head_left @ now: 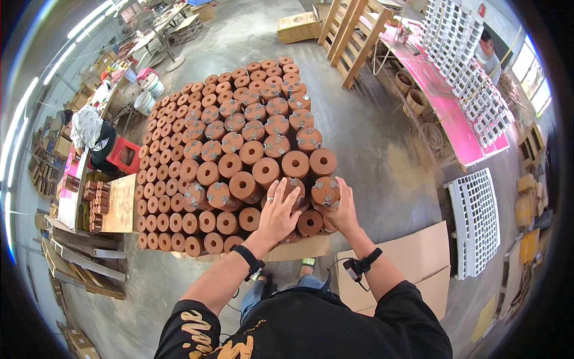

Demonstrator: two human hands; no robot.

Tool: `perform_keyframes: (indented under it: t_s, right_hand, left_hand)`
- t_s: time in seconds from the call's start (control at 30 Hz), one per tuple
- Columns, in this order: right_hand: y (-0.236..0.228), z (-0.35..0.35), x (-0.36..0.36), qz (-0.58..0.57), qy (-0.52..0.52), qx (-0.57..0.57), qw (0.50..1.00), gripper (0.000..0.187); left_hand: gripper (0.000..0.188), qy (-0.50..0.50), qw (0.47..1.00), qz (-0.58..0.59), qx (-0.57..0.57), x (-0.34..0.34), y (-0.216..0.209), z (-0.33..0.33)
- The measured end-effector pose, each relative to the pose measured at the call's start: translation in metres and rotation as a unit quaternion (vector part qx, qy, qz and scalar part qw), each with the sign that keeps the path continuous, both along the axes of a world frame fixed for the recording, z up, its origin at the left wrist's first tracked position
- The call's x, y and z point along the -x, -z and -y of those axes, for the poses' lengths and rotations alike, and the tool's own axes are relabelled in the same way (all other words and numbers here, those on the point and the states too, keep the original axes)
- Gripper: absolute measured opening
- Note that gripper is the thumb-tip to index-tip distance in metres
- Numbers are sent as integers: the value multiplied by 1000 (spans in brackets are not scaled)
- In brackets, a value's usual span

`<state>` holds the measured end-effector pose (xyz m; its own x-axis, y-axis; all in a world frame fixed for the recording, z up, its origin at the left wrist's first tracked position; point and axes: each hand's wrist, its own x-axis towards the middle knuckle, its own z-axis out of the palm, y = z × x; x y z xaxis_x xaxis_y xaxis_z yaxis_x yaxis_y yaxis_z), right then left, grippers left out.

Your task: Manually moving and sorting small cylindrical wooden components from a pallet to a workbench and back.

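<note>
Many reddish-brown cylinders stand upright in close rows before me, most with a round hole in the top. My left hand (280, 210) lies curved over a brown cylinder (293, 183) with grey patches on its top, near the front right corner of the stack. Beside it, my right hand (342, 209) is closed around the right side of another patched brown cylinder (326, 190). Just below and between the hands stands a plain holed cylinder (310, 222). More cylinders with grey patches (233, 142) sit in the upper layer. Some fingertips are hidden behind the cylinders.
Flat cardboard (412, 263) lies on the floor at my right, near a white grid panel (475, 222). Farther right, a pink-topped table (436, 102) carries white grid pieces. A wooden pallet (353, 36) leans beyond. At left, a person (89, 128) works near a red stool (124, 154).
</note>
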<state>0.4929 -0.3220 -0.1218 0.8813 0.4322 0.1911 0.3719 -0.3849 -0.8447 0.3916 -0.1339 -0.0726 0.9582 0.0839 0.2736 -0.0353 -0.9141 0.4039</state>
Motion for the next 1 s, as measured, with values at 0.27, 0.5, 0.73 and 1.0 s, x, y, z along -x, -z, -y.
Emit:
perform_keyframes:
  t_s: [0.27,0.5,0.73,1.0]
  right_hand:
    - [-10,12,11,172,-10,33,985,90]
    - [-77,5,75,181,41,-97,978,44]
    - [-121,-166,260,163,-314,-98,930,21]
    - [-120,-336,485,78,-686,-43,722,22]
  left_hand:
    - [60,-34,996,41,69,40,-14,-14]
    - [55,-154,977,62,137,185,-32,-56]
    - [56,-443,879,-52,170,427,-15,-104]
    - [58,-592,751,-115,267,651,30,-108]
